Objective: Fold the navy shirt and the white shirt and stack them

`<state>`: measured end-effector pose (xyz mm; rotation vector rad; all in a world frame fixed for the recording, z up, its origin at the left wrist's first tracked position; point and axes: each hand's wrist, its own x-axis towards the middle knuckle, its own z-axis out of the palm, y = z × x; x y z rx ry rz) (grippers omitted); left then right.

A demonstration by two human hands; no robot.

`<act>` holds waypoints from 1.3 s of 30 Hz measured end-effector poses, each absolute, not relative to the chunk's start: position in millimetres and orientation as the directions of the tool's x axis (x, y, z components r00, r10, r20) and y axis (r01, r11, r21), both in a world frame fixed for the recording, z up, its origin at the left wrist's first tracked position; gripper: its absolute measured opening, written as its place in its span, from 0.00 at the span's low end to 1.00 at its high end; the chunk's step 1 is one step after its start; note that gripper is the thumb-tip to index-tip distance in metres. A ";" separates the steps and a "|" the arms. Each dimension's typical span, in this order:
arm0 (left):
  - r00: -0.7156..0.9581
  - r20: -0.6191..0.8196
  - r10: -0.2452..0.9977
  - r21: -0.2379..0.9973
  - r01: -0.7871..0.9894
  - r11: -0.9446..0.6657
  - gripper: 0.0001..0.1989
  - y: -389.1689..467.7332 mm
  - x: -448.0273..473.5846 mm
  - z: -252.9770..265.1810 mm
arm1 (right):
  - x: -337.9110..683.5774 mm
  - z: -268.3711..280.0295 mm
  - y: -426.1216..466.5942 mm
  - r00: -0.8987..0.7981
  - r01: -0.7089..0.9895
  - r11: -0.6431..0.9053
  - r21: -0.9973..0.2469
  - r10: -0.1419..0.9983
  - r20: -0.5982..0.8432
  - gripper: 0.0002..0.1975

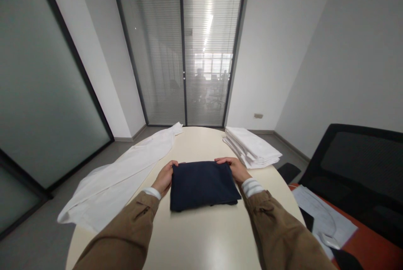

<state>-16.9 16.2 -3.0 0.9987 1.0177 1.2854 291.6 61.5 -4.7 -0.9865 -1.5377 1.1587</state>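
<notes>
A folded navy blue cloth (203, 186), perhaps a garment, is held over the middle of the pale round-ended table (201, 236). My left hand (165, 177) grips its far left corner, thumb on top. At the far right corner, my right hand (235, 168) has its fingers along the top edge. The fingers under the cloth are hidden on both sides. Left of my left hand lies a long white cloth (126, 173), loosely spread and hanging over the table's edge. Just beyond my right hand sits a stack of folded white cloths (252, 146).
A black mesh chair (355, 169) with an orange seat (374, 245) stands at the right. Papers (324, 209) and a white computer mouse (329, 240) lie on that seat. Glass doors with blinds (182, 56) are behind the table.
</notes>
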 end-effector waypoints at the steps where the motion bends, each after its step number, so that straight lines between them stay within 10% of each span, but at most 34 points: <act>1: -0.033 -0.015 0.999 0.974 -0.228 0.007 0.09 17.9 -17.3 -2.9 | 291.3 -3.4 60.3 -0.246 0.083 0.225 -0.971 0.949 0.198 0.15; 5: -0.200 0.144 0.969 0.985 -0.060 -0.159 0.15 15.2 -16.6 8.6 | 290.2 -0.1 58.2 -0.250 0.153 0.231 -0.961 0.950 0.188 0.17; 9: 0.129 0.462 0.877 0.798 0.371 -0.475 0.22 -12.8 -1.2 32.0 | 289.8 0.9 59.3 -0.249 0.194 0.242 -0.951 0.949 0.191 0.16; 16: 0.614 0.139 0.777 0.388 0.688 -0.614 0.36 -37.0 12.7 28.2 | 292.7 -4.9 64.5 -0.265 0.223 0.261 -0.939 0.943 0.199 0.13; 29: 0.617 0.124 0.777 0.362 0.701 -0.614 0.36 -31.2 7.8 22.2 | 244.5 69.9 2.4 -0.351 0.582 0.545 -0.603 0.838 0.418 0.19; 39: 0.533 0.129 0.836 0.330 0.772 -0.543 0.32 -25.2 9.2 11.6 | 211.4 18.2 -11.7 -0.356 0.867 0.395 -0.303 0.918 0.175 0.29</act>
